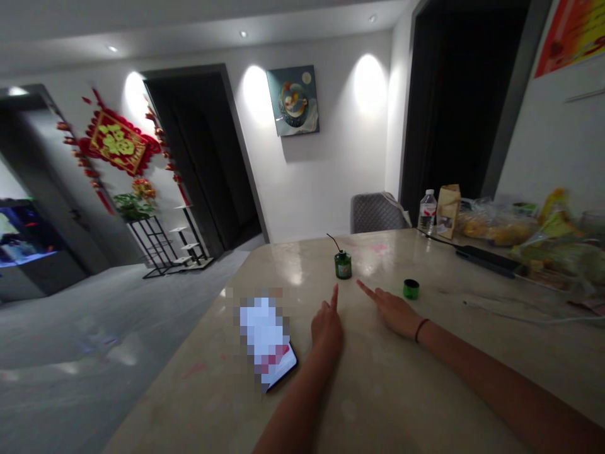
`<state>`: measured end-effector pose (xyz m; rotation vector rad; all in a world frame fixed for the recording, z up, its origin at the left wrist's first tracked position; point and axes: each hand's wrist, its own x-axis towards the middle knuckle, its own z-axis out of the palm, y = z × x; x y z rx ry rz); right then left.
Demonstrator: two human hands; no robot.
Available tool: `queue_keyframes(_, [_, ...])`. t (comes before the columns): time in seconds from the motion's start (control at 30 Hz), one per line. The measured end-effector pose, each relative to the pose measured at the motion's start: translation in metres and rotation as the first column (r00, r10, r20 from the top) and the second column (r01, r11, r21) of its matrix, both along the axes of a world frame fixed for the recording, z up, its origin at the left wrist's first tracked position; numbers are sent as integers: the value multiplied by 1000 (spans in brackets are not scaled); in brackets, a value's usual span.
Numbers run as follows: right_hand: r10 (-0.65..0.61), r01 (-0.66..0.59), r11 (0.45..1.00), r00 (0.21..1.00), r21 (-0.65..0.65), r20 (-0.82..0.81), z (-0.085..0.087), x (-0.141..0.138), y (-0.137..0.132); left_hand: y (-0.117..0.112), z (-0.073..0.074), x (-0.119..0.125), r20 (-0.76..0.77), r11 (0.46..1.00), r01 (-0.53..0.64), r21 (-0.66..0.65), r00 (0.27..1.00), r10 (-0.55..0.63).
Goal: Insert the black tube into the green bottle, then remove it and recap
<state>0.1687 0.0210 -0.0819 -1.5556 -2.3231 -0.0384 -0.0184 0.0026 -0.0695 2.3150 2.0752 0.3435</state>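
- Both forearms (307, 394) come in from the bottom of the view over a pale, glossy table (368, 403); a dark red band (420, 330) circles the right wrist.
- Left hand (327, 323): index finger straight, aimed away from the person, its tip just short of a small green bottle (343, 267). Its other fingers are folded in; nothing shows in its hold, but the palm is hidden, so how tightly it is closed cannot be told.
- Right hand (396, 313): index finger stretched toward the same bottle, tip near it on the right, with a gap between. Its remaining fingers curl under; nothing held is visible, and the inside of the hand cannot be seen.
- Green bottle: upright on the table beyond both fingertips, its cap off, with a thin dark stick (333, 241) rising from the mouth and leaning left.
- Green cap (411, 290): on the table to the right of the bottle, dark hollow side up, beyond the right hand.
- Phone (265, 340): flat to the left of the left hand, screen lit, blurred by pixelation.
- Farther right: a water bottle (428, 213), a paper bag (448, 209) and a long black object (486, 260).
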Motion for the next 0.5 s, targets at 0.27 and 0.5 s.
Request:
queue_keyframes(0.27, [-157, 137, 987, 918, -81, -364, 28, -12, 62, -1, -3, 1, 18, 999, 36, -15, 999, -36])
queue_keyframes(0.5, [-256, 197, 966, 806, -167, -533, 55, -27, 133, -1, -4, 0, 31, 999, 44, -6, 999, -44])
